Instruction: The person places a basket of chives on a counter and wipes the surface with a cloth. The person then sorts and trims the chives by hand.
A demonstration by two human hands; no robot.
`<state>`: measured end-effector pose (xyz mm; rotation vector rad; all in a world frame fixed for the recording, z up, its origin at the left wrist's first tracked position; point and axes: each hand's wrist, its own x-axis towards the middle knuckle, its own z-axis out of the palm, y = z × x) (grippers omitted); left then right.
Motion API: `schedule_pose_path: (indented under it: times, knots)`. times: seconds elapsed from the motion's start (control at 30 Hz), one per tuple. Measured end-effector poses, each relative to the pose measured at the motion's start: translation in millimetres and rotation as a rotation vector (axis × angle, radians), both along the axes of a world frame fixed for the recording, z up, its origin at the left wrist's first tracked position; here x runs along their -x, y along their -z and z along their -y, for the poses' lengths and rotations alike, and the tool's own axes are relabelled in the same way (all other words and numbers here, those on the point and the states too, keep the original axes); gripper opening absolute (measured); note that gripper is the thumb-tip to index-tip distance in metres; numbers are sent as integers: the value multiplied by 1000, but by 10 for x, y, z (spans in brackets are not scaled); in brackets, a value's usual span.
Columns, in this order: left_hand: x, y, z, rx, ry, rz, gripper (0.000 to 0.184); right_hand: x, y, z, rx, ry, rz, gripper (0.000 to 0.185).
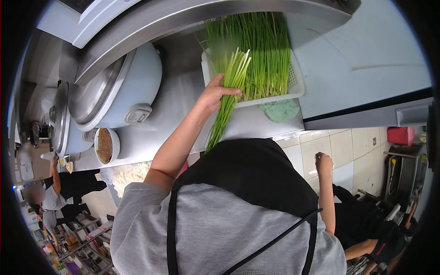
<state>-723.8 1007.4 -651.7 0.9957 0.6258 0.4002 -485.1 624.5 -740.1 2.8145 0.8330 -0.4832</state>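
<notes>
My left hand (214, 94) is wrapped round a bunch of chives (225, 107), pale cut ends up and green tips hanging toward my apron. Just behind it, a white plastic basket (297, 75) holds many more chives (266, 55) lying side by side. The held bunch overlaps the basket's front left part in view. Out to the right of my body, away from the counter, my right hand (324, 163) has its fingers curled in; whether anything is inside them is hidden.
A green cloth (280, 110) lies by the basket's front edge on the steel counter (176, 107). Left are two large lidded cookers (146, 75) and a white bowl (117, 145) of brown crumbly food. A steel shelf edge (192, 13) runs overhead. Other people (55, 197) stand left and lower right.
</notes>
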Motion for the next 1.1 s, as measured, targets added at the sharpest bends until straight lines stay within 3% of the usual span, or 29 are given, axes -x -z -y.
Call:
schedule_pose_path:
  times: [0.07,0.13,0.17,0.27,0.33,0.4,0.47,0.53,0.6,0.67,0.87,1.1]
  knots:
    - [6,-4,-5,10,6,-5,50,-108,270,285,-36,-142,114,17]
    - [30,6,1,-1,-1,25,49,-78,283,297,-251,-350,377,20]
    - [47,1,6,-1,-5,25,49,-177,253,264,-30,-76,-48,28]
    - [75,-31,5,14,-23,11,48,25,-198,-251,-24,63,-97,22]
    - [130,-47,0,-50,-41,81,51,252,-414,-658,-820,-444,-258,13]
    - [140,-62,-18,-47,-42,74,51,456,-862,-1143,-773,-367,-504,14]
    - [146,-96,-10,-45,-42,69,52,527,-1097,-1603,-462,-341,-446,24]
    - [139,-152,2,-67,-54,62,51,700,-1094,-1989,-1010,-390,-518,25]
    - [129,-178,-3,-65,-78,76,51,880,-1190,-2341,-1061,-476,-668,24]
    - [127,-217,-9,-64,-102,89,50,980,-964,-2610,-1022,-693,-596,24]
    - [156,-403,-13,-17,-234,131,47,1200,-584,-2829,-1005,-755,-723,12]
    - [270,-429,-199,-68,-285,96,38,989,-1042,-2268,-760,-927,-539,14]
